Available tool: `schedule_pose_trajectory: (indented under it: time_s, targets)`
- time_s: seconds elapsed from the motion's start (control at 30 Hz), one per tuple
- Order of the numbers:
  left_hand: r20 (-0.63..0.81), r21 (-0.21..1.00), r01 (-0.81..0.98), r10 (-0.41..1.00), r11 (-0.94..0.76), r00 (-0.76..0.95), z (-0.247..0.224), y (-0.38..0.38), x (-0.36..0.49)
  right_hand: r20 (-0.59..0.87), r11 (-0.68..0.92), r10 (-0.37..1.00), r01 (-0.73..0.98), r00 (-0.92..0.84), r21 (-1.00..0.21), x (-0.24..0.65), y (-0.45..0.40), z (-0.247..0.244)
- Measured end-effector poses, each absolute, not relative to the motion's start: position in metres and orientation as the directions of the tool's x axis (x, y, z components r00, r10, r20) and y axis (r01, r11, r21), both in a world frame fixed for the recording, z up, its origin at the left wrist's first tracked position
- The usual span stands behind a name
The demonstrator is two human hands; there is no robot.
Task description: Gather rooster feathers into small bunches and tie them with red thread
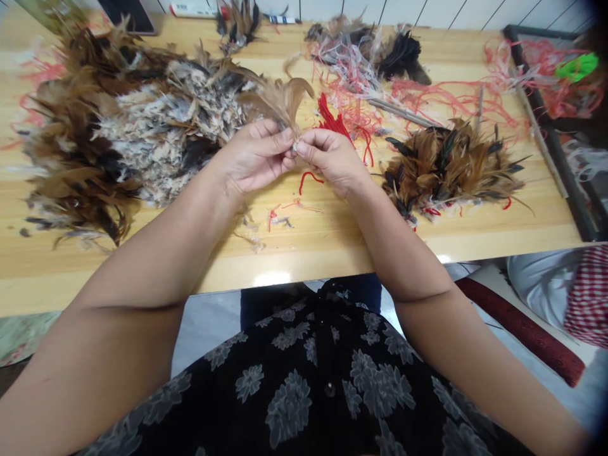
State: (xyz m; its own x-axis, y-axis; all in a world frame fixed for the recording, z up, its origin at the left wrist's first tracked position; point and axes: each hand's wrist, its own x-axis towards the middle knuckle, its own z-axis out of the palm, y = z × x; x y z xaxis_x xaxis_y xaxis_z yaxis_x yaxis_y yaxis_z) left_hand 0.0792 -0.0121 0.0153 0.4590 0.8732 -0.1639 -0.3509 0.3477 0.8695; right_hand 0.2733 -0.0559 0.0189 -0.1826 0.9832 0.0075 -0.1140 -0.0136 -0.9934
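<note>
Brown feathers (285,98) stand up from between my two hands, their quill ends pinched low down. My left hand (259,155) is closed on them with thumb and forefinger. The fingertips of my right hand (332,158) meet the left ones at the base of the feathers, closed in a pinch; what exactly lies between them is too small to make out. Just behind my right hand lies a bundle of red yarn pieces (330,115). A loose red yarn piece (311,179) curls on the table below. Left of my hands spreads a big heap of brown and grey-white feathers (156,126).
To the right sits a pile of tied brown feathers (456,161). Tangled pink plastic strings (427,92) and a dark feather bunch (401,56) lie at the back. A black-framed tray (546,133) stands far right. A marker (194,11) and a dark phone-like slab (127,16) are along the wall.
</note>
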Motion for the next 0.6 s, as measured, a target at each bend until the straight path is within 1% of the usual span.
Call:
schedule_pose_trajectory:
  time_s: [0.2,0.33,0.47,0.53,0.6]
  targets:
    - [-0.129,0.908,-0.321,0.91,0.268,0.395,0.019,-0.02,0.08,0.041,0.02,0.981,-0.111,-0.19,-0.994,0.272,-0.056,0.015]
    - [-0.1,0.939,-0.261,0.902,0.226,0.421,0.015,-0.018,0.079,0.024,0.009,0.985,-0.092,-0.17,-0.996,0.274,-0.057,0.015]
    - [0.013,0.963,-0.251,0.908,0.102,0.419,0.01,-0.014,0.08,0.016,0.003,0.985,-0.075,-0.172,-0.997,0.274,-0.059,0.016]
    - [0.002,0.947,-0.291,0.906,0.134,0.423,0.01,-0.011,0.08,0.018,0.003,0.984,-0.084,-0.177,-0.996,0.275,-0.06,0.017]
    - [-0.07,0.917,-0.334,0.913,0.217,0.402,0.012,-0.008,0.081,0.013,-0.002,0.985,-0.083,-0.173,-0.997,0.276,-0.061,0.018]
